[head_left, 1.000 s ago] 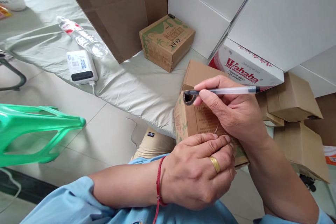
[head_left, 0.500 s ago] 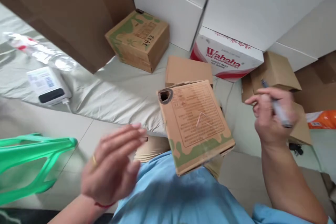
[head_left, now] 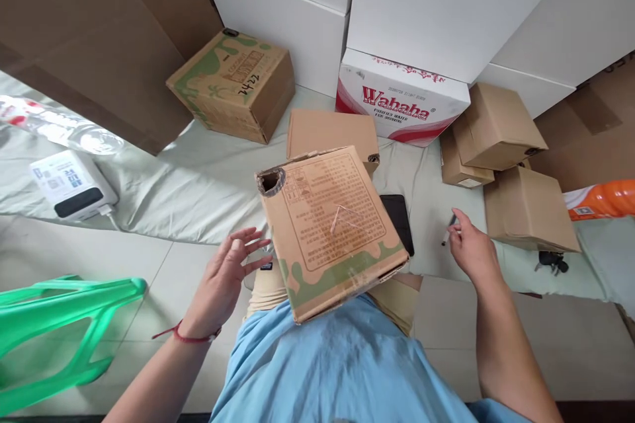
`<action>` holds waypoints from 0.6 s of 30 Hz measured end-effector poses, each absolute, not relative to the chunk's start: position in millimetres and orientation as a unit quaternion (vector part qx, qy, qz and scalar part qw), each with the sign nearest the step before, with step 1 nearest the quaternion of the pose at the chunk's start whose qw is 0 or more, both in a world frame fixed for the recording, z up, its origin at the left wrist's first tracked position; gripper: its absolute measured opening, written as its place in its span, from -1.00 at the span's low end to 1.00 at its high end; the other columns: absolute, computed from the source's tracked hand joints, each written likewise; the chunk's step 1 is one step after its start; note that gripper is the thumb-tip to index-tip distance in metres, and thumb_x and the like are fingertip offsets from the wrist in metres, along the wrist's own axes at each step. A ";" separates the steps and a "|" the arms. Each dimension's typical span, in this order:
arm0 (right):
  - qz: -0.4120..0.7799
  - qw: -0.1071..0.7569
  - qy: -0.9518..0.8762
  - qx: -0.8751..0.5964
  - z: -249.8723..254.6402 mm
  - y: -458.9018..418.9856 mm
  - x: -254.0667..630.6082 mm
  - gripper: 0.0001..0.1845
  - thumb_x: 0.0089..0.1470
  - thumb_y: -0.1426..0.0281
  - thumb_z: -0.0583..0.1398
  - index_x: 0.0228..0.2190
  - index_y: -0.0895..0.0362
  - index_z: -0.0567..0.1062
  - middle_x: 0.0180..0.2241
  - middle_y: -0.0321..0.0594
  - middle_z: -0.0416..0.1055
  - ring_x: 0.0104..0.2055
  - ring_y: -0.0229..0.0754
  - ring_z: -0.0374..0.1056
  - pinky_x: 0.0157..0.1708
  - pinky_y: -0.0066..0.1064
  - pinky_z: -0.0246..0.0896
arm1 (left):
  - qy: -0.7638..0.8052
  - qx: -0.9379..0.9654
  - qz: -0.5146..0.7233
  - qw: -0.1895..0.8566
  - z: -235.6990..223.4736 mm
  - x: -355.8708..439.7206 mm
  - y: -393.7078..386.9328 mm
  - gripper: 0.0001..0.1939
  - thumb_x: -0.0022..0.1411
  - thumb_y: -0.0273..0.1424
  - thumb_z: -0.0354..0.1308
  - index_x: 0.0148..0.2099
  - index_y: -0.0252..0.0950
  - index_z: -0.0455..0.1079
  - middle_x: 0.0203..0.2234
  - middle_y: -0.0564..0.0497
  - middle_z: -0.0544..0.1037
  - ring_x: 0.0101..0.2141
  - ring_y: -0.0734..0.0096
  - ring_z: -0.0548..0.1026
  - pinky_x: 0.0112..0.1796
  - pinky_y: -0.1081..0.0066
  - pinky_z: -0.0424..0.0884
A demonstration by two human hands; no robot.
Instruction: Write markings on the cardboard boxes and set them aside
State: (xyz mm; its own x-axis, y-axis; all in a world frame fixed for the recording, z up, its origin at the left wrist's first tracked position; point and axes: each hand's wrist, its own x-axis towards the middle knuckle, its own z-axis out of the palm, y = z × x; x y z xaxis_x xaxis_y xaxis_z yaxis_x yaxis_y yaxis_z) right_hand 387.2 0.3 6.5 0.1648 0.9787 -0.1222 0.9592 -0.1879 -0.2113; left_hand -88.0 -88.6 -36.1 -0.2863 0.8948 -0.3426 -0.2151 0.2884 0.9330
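A cardboard box [head_left: 337,211] with printed text and green blotches rests tilted on my lap, a dark-edged hole in its upper left corner. My left hand [head_left: 225,277] is open beside the box's left side, fingers apart; whether the fingertips touch it I cannot tell. Over the pale sheet to the right, my right hand [head_left: 471,248] is closed, thumb and fingertips pinching a slim marker pen [head_left: 445,239]. Its tip points down close to the sheet. Partly hidden behind the box lies a black tablet-like slab [head_left: 399,225].
Behind stand a plain carton [head_left: 330,129], a box marked 2422 [head_left: 238,86] and a Wahaha carton [head_left: 401,102]. Small brown boxes [head_left: 528,208], keys [head_left: 551,262] and an orange bottle [head_left: 602,199] are right. Leftward are a white device [head_left: 74,185], plastic bottle [head_left: 59,125] and green stool [head_left: 74,324].
My right hand has moved down and left to the sheet with the marker pen. My left hand has turned and come nearer the box's side. The view has shifted slightly right.
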 end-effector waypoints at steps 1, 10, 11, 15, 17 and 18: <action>0.161 0.123 -0.638 -0.743 14.1 -3.4 371.9 -0.43 0.39 0.27 0.12 0.33 0.15 0.47 -0.05 0.07 0.71 -0.12 0.06 0.65 -0.11 -0.15 0.51 | 0.593 0.263 0.531 0.546 -30.5 -86.0 -84.9 -0.29 0.28 0.26 0.31 0.10 -0.26 0.57 0.16 -0.28 0.60 0.18 -0.15 0.57 -0.03 0.12 0.69; 0.267 0.308 -0.706 -0.579 35.1 76.3 281.0 -0.49 0.36 0.06 0.21 0.12 0.16 0.60 -0.01 0.04 0.67 0.04 0.01 0.58 -0.03 -0.18 0.54 | 0.495 0.351 0.601 0.519 28.8 -51.4 -56.5 -0.30 0.36 0.20 0.29 0.37 -0.01 0.42 0.43 -0.08 0.41 0.44 -0.10 0.31 0.15 0.13 0.60; 0.244 0.294 -0.723 -0.576 33.4 95.8 279.6 -0.50 0.37 0.09 0.20 0.12 0.17 0.59 0.00 0.06 0.67 0.05 0.04 0.56 -0.02 -0.13 0.54 | 0.507 0.362 0.597 0.505 28.2 -51.3 -56.2 -0.33 0.37 0.16 0.31 0.36 -0.03 0.43 0.41 -0.09 0.43 0.42 -0.07 0.34 0.17 0.15 0.58; 0.155 0.197 -0.834 -0.491 35.7 166.1 261.1 -0.20 0.26 0.11 0.34 0.40 0.18 0.37 0.31 0.14 0.48 0.36 0.25 0.31 0.34 0.18 0.31 | 0.572 0.341 0.529 0.525 8.7 -59.5 -65.2 -0.41 0.23 0.06 0.49 0.11 -0.20 0.54 0.10 -0.13 0.66 0.14 0.00 0.61 0.09 0.17 0.60; 0.146 0.117 -0.892 -0.412 40.5 197.2 242.2 0.12 0.13 0.07 0.45 0.52 0.17 0.17 0.51 0.17 0.19 0.55 0.36 0.03 0.50 0.31 0.02 | 0.593 0.311 0.488 0.560 -5.1 -65.5 -74.8 -0.41 0.13 0.07 0.55 -0.01 -0.24 0.57 -0.08 -0.13 0.71 -0.01 0.00 0.67 -0.02 0.16 0.63; 0.148 0.082 -0.909 -0.381 43.0 212.8 231.4 0.23 0.08 0.04 0.49 0.55 0.16 0.10 0.56 0.18 0.09 0.60 0.40 -0.09 0.53 0.34 -0.08 | 0.605 0.298 0.474 0.566 -11.2 -68.3 -80.3 -0.41 0.10 0.08 0.56 -0.06 -0.26 0.58 -0.15 -0.12 0.71 -0.06 0.00 0.68 -0.06 0.15 0.63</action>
State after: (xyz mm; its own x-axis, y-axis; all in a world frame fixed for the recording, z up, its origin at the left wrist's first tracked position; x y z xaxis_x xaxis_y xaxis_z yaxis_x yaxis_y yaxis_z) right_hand 231.4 212.8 43.0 -0.6963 0.7169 0.0359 0.6682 0.6657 -0.3322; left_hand -68.3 -80.3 -11.2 -0.1810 0.8973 -0.4025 -0.1770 0.3729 0.9108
